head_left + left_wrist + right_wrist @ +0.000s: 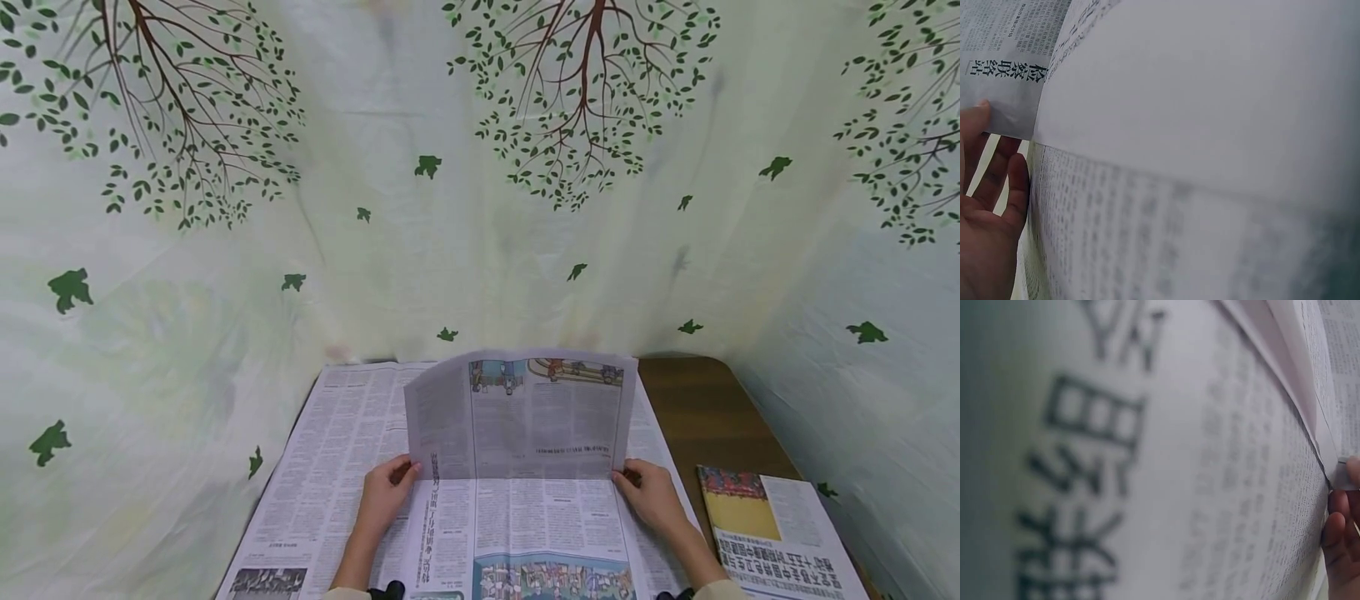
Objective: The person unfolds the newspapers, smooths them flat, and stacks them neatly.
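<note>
A newspaper sheet (pixel 551 512) lies in front of me, its far half standing up from a crosswise crease. My left hand (pixel 388 493) pinches the left edge of the sheet near that crease. At the opposite edge, my right hand (pixel 651 496) pinches the paper at about the same height. In the left wrist view the left thumb (pixel 975 119) presses on the print, with the other fingers behind the page. The right wrist view shows the right hand's fingertips (pixel 1334 528) at the paper's edge, partly cut off by the frame.
More newspaper (pixel 337 450) is spread flat beneath, covering most of the table. To the right, a folded newspaper (pixel 780 533) with a red and yellow picture lies on the brown tabletop (pixel 697 408). A curtain (pixel 495 250) printed with leaves and branches hangs behind and around the table.
</note>
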Action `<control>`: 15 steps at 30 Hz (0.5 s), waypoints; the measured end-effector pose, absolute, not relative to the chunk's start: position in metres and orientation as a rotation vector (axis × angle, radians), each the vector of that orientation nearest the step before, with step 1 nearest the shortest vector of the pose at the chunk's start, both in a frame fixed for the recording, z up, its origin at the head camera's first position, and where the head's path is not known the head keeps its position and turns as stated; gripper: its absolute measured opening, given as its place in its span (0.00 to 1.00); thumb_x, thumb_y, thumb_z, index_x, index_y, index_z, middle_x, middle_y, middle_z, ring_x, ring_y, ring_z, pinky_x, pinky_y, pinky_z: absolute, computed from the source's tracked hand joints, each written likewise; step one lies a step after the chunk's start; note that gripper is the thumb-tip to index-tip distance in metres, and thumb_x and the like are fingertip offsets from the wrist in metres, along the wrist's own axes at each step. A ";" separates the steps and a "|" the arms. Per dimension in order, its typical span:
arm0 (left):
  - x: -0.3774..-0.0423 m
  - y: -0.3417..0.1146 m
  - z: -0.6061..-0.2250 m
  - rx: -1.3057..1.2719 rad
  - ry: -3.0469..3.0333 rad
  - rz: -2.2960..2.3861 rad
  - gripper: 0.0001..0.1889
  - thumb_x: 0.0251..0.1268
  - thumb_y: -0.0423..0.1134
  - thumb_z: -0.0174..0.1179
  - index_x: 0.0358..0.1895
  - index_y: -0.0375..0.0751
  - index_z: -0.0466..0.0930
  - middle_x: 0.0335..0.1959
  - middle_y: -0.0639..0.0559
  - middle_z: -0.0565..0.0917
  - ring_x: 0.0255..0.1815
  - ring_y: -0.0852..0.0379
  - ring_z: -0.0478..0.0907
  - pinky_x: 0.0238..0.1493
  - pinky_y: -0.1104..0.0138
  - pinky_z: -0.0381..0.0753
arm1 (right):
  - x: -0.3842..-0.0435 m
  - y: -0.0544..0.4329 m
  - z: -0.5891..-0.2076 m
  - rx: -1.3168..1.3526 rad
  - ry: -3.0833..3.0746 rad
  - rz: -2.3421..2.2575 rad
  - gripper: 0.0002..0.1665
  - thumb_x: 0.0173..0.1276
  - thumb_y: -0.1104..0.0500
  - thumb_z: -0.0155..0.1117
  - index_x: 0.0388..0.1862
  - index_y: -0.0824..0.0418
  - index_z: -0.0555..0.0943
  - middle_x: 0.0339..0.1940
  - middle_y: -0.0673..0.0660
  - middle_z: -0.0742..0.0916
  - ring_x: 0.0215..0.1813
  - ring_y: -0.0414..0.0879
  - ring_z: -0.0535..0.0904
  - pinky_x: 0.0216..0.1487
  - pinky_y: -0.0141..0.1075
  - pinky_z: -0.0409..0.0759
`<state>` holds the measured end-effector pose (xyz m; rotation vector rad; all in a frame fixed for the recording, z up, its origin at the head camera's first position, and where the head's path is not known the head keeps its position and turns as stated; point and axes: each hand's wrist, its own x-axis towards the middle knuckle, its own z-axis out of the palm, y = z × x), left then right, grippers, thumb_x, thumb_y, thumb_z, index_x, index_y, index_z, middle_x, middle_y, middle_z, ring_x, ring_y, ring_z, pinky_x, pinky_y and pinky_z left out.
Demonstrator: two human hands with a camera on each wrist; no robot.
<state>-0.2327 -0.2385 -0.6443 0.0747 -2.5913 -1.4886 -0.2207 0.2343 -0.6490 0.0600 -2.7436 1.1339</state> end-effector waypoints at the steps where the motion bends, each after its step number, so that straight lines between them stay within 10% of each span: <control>1: -0.233 -0.238 -0.645 0.083 -2.596 -1.488 0.14 0.71 0.45 0.67 0.55 0.48 0.88 0.47 0.52 0.91 0.44 0.59 0.87 0.45 0.72 0.83 | -0.221 0.234 -0.649 0.056 -2.744 1.135 0.08 0.68 0.58 0.73 0.29 0.52 0.85 0.28 0.47 0.89 0.29 0.36 0.78 0.32 0.31 0.76; 15: -0.236 -0.236 -0.648 0.098 -2.665 -1.366 0.14 0.71 0.39 0.67 0.57 0.43 0.87 0.47 0.50 0.91 0.46 0.58 0.87 0.48 0.68 0.83 | -0.220 0.234 -0.650 0.072 -2.714 1.085 0.08 0.62 0.62 0.77 0.28 0.54 0.84 0.27 0.47 0.88 0.29 0.36 0.78 0.32 0.33 0.77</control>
